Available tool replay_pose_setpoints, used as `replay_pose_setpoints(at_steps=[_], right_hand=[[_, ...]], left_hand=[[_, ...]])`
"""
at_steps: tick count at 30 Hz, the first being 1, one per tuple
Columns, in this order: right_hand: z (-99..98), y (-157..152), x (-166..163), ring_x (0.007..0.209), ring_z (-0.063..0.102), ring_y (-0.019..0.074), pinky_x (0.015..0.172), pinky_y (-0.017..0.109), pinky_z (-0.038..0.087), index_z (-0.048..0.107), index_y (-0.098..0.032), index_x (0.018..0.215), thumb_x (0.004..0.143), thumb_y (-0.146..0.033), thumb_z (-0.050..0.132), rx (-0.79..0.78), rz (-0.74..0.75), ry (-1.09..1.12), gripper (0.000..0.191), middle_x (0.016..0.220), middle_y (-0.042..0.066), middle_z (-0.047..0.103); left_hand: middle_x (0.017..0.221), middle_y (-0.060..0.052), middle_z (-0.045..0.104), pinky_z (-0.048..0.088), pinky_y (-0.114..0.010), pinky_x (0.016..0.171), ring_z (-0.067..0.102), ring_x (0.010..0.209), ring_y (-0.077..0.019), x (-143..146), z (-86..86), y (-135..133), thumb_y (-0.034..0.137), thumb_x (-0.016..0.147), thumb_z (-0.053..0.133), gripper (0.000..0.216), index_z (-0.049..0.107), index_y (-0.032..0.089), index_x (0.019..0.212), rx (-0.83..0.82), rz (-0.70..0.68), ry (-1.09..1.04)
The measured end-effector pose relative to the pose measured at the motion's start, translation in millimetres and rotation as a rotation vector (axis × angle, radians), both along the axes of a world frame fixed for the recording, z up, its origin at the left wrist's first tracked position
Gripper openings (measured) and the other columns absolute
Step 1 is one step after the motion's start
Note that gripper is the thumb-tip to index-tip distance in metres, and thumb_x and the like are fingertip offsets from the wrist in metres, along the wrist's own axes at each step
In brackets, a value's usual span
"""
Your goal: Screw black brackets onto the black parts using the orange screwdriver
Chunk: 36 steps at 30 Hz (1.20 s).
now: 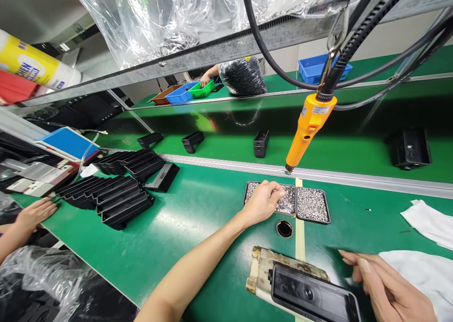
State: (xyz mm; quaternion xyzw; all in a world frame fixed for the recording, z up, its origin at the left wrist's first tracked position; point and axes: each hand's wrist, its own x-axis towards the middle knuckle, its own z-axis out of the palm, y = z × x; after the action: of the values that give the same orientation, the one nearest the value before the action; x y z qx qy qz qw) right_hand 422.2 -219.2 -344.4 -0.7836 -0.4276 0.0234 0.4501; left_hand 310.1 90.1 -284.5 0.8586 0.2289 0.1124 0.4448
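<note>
Head view puts the black housing (293,284) on the worn fixture (253,277), at nine o'clock from the right hand (392,284) and five o'clock from the left hand (264,199); the right is nearer. The housing's long axis runs from ten to four o'clock. The left hand's fingers bend together over the metal pieces (288,202); whether they pinch one cannot be told. The right hand is half curled, its grip, if any, unclear. Counted: one housing on the fixture, one orange screwdriver (306,128) at one o'clock from the left hand, four black parts (261,147) along the back, two white cloths (430,223).
</note>
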Motion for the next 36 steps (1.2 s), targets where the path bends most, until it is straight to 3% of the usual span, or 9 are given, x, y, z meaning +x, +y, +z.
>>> replay_pose_setpoints(at_steps=[3, 7, 10, 17, 23, 28, 32, 36], right_hand=[[-2.2, -0.9, 0.5, 0.085, 0.070, 0.0112, 0.082, 0.019, 0.055, 0.075, -0.030, 0.104, 0.110, -0.049, 0.055, -0.002, 0.003, 0.013, 0.028, 0.107, -0.005, 0.074], [-5.6, -1.7, 1.6, 0.087, 0.071, 0.0138, 0.080, 0.023, 0.055, 0.072, -0.028, 0.096, 0.109, -0.051, 0.055, -0.022, 0.004, 0.051, 0.031, 0.104, -0.004, 0.074], [-5.7, -1.0, 1.7, 0.091, 0.071, 0.0150, 0.083, 0.024, 0.053, 0.067, -0.027, 0.086, 0.109, -0.051, 0.054, -0.030, 0.017, 0.070, 0.035, 0.103, -0.003, 0.074], [-8.6, -1.7, 1.9, 0.095, 0.074, 0.0136, 0.080, 0.020, 0.055, 0.070, -0.028, 0.090, 0.108, -0.053, 0.055, -0.023, 0.004, 0.049, 0.034, 0.107, -0.006, 0.075], [-8.6, 0.3, 2.6, 0.093, 0.075, 0.0114, 0.072, 0.016, 0.057, 0.076, -0.033, 0.103, 0.109, -0.053, 0.055, -0.013, 0.022, 0.033, 0.029, 0.109, -0.008, 0.076], [-9.6, 0.5, 5.0, 0.094, 0.076, 0.0109, 0.075, 0.014, 0.057, 0.076, -0.033, 0.103, 0.109, -0.052, 0.055, -0.026, 0.040, 0.040, 0.028, 0.107, -0.009, 0.076], [-11.8, -0.6, 6.3, 0.093, 0.076, 0.0131, 0.076, 0.017, 0.059, 0.076, -0.032, 0.103, 0.109, -0.052, 0.055, -0.041, 0.042, 0.042, 0.030, 0.107, -0.007, 0.076], [-11.0, -1.0, 5.6, 0.094, 0.075, 0.0159, 0.077, 0.021, 0.057, 0.074, -0.029, 0.094, 0.108, -0.054, 0.055, -0.067, 0.025, 0.098, 0.034, 0.106, -0.005, 0.076]], left_hand=[[0.091, -0.003, 0.066, 0.045, -0.034, 0.089, 0.054, 0.095, -0.0210, -13.0, 13.5, -12.4, 0.030, 0.107, 0.050, 0.024, 0.061, 0.019, 0.088, -0.067, -0.035, -0.017], [0.100, -0.004, 0.067, 0.049, -0.032, 0.092, 0.060, 0.100, -0.0193, -44.9, 36.6, -38.8, 0.034, 0.107, 0.055, 0.023, 0.064, 0.020, 0.092, -0.176, -0.162, -0.018], [0.097, -0.004, 0.069, 0.051, -0.029, 0.088, 0.064, 0.095, -0.0173, -62.1, 44.7, -53.0, 0.035, 0.109, 0.052, 0.025, 0.063, 0.020, 0.093, -0.248, -0.191, -0.037], [0.094, -0.002, 0.066, 0.046, -0.031, 0.084, 0.058, 0.088, -0.0178, -42.7, 28.9, -36.9, 0.029, 0.110, 0.044, 0.025, 0.058, 0.020, 0.092, -0.067, -0.001, -0.080], [0.096, -0.005, 0.065, 0.044, -0.037, 0.095, 0.054, 0.097, -0.0230, -19.7, 11.3, -19.9, 0.017, 0.105, 0.045, 0.017, 0.059, 0.020, 0.097, 0.131, -0.008, -0.061], [0.098, -0.004, 0.071, 0.045, -0.037, 0.102, 0.059, 0.106, -0.0236, -14.7, 3.0, -10.3, 0.014, 0.103, 0.054, 0.016, 0.067, 0.020, 0.109, 0.150, -0.030, -0.044], [0.099, -0.003, 0.075, 0.047, -0.037, 0.101, 0.063, 0.106, -0.0226, -19.1, 10.6, -9.7, 0.015, 0.101, 0.062, 0.014, 0.072, 0.020, 0.110, 0.099, -0.005, -0.049], [0.100, 0.000, 0.076, 0.050, -0.032, 0.093, 0.067, 0.098, -0.0172, -40.0, 37.2, -30.2, 0.024, 0.105, 0.064, 0.012, 0.074, 0.022, 0.099, 0.004, -0.035, -0.072]])
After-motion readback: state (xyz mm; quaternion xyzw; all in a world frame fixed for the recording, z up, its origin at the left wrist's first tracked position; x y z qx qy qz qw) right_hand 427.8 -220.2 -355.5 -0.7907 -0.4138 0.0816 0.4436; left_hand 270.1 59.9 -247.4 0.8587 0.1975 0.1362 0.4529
